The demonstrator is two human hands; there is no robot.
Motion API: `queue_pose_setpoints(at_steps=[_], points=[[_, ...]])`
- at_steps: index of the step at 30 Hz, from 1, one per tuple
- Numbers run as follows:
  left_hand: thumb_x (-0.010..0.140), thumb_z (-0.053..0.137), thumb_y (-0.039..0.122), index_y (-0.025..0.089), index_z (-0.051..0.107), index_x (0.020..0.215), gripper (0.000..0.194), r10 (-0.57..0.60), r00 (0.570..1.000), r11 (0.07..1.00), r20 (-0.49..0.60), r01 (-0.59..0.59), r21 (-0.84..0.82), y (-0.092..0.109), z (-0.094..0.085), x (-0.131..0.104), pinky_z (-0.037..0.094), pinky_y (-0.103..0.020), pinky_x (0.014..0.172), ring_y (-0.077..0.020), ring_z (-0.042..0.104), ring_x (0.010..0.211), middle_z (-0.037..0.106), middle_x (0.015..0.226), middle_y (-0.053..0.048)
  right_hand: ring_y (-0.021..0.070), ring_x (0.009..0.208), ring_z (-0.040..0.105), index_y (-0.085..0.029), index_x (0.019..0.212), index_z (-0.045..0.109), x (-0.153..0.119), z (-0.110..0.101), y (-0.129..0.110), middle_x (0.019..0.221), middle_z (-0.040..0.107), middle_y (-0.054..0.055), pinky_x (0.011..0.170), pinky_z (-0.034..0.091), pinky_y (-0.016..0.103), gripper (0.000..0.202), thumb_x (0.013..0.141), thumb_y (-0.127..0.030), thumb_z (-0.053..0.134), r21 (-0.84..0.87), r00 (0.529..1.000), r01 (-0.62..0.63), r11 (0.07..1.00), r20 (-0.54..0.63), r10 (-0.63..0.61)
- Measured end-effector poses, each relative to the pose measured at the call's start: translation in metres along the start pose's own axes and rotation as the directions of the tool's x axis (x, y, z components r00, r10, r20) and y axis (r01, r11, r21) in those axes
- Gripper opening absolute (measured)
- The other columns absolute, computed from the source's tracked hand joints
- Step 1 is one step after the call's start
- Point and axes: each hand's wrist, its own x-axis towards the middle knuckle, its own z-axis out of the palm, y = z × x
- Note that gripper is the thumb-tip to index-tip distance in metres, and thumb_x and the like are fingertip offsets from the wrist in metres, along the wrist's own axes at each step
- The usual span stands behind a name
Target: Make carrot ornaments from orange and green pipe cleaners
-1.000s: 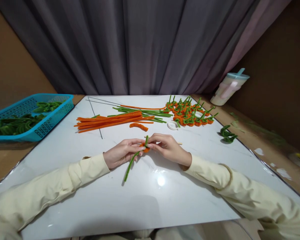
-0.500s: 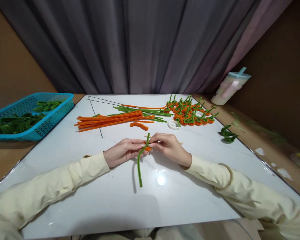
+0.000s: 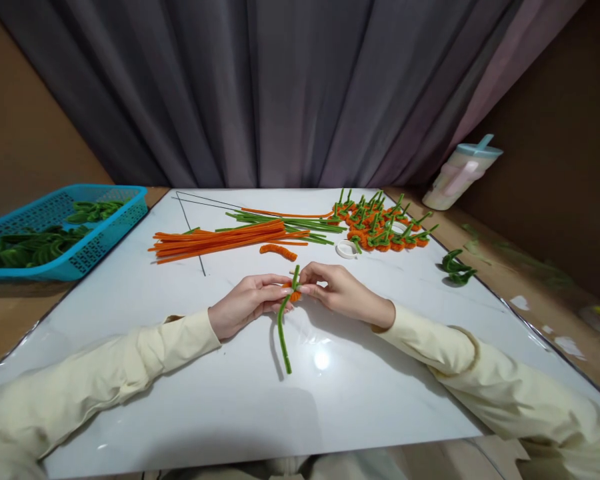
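Observation:
Between my two hands, above the white table, is a small orange pipe-cleaner pumpkin [image 3: 295, 296] with a green pipe cleaner [image 3: 283, 333] at its middle. One short end of the green stem points up; the long end hangs toward me. My left hand [image 3: 247, 303] pinches the pumpkin from the left, thumb on top and fingers partly beneath. From the right, the thumb and forefinger of my right hand [image 3: 337, 292] close at the green stem by the pumpkin. Just beyond lies a short coiled orange piece [image 3: 279, 252].
Orange pipe cleaners [image 3: 220, 241] and green ones [image 3: 295, 221] lie behind my hands. Finished-looking orange pumpkins with green stems [image 3: 380, 223] cluster at back right, near a white ring [image 3: 347, 249]. A blue basket [image 3: 75, 263] holds green leaves. Green curls [image 3: 457, 268] and a tumbler [image 3: 463, 175] sit right.
The pumpkin has turned slightly, and the long green end has swung a little to the right. My right hand has shifted slightly right; both hands still pinch.

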Motion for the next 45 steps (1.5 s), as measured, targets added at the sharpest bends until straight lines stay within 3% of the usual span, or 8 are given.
queue_pose_setpoints(at_steps=[8,19,26,31,35,39,42,45], points=[[0.072,0.069,0.025,0.011,0.059,0.095,0.029,0.055,0.997,0.987,0.044,-0.061,0.149,-0.002,0.005,-0.003,0.049,-0.025,0.061,-0.0119,0.060,0.059,0.063,0.066,-0.002,0.0109,0.062,0.049,-0.016,0.075,0.056,0.001,-0.004,-0.007,0.067,0.057,0.000,0.057,0.038,0.022,0.006,0.079,-0.017,0.052,-0.078,0.995,-0.018,0.997,0.100,0.026],[0.078,0.061,0.032,0.015,0.056,0.088,0.020,0.234,0.969,0.892,0.085,-0.248,0.378,-0.011,0.007,-0.006,0.049,-0.025,0.055,-0.0111,0.058,0.052,0.059,0.061,0.002,0.0100,0.055,0.050,-0.016,0.069,0.060,-0.004,0.001,-0.020,0.062,0.060,0.000,0.050,0.035,0.020,0.017,0.068,-0.003,0.049,-0.290,0.999,-0.025,0.957,0.018,0.031],[0.083,0.053,0.034,0.016,0.060,0.083,0.020,0.383,0.918,0.661,0.104,-0.351,0.663,-0.013,0.010,-0.013,0.052,-0.022,0.053,-0.0120,0.060,0.051,0.059,0.059,0.000,0.0075,0.032,0.043,-0.016,0.059,0.052,-0.002,0.004,-0.028,0.042,0.047,-0.005,0.032,0.033,0.018,0.012,0.071,-0.014,0.053,0.179,0.922,-0.379,0.908,0.158,0.354],[0.086,0.048,0.035,0.016,0.054,0.086,0.019,0.387,0.920,0.676,0.063,-0.330,0.659,-0.011,0.015,-0.015,0.052,-0.021,0.052,-0.0119,0.060,0.048,0.059,0.055,0.001,0.0067,0.033,0.040,-0.017,0.060,0.051,-0.003,0.010,-0.026,0.044,0.046,-0.006,0.032,0.033,0.019,0.012,0.071,-0.019,0.056,0.297,0.930,-0.366,0.882,0.092,0.355],[0.086,0.048,0.036,0.016,0.052,0.085,0.020,0.402,0.915,0.709,0.029,-0.331,0.623,-0.011,0.016,-0.015,0.052,-0.021,0.051,-0.0115,0.060,0.047,0.058,0.054,0.002,0.0056,0.040,0.039,-0.015,0.060,0.052,-0.006,0.013,-0.028,0.047,0.047,-0.005,0.039,0.031,0.017,0.010,0.070,-0.012,0.053,0.137,0.972,-0.215,0.967,-0.062,0.225],[0.086,0.048,0.037,0.017,0.052,0.084,0.020,0.383,0.923,0.735,0.044,-0.333,0.591,-0.010,0.016,-0.015,0.050,-0.022,0.047,-0.0110,0.058,0.044,0.056,0.053,0.004,0.0063,0.048,0.038,-0.015,0.060,0.051,-0.010,0.013,-0.029,0.052,0.049,-0.003,0.047,0.030,0.018,0.015,0.064,-0.002,0.044,-0.188,0.991,0.039,0.981,-0.120,-0.063],[0.085,0.048,0.037,0.017,0.051,0.082,0.020,0.329,0.942,0.782,0.062,-0.309,0.542,-0.007,0.018,-0.017,0.048,-0.021,0.044,-0.0098,0.055,0.041,0.052,0.050,0.006,0.0084,0.051,0.040,-0.015,0.065,0.050,-0.014,0.013,-0.029,0.058,0.050,0.000,0.049,0.031,0.020,0.017,0.063,-0.002,0.038,-0.416,0.953,0.250,0.874,-0.054,-0.298],[0.085,0.049,0.038,0.017,0.049,0.079,0.022,0.269,0.961,0.833,0.069,-0.268,0.485,-0.002,0.021,-0.018,0.045,-0.020,0.042,-0.0085,0.051,0.038,0.048,0.048,0.007,0.0116,0.050,0.039,-0.015,0.068,0.049,-0.017,0.011,-0.031,0.057,0.048,0.001,0.046,0.028,0.024,0.019,0.073,-0.005,0.034,-0.651,0.869,0.413,0.636,0.074,-0.489]])
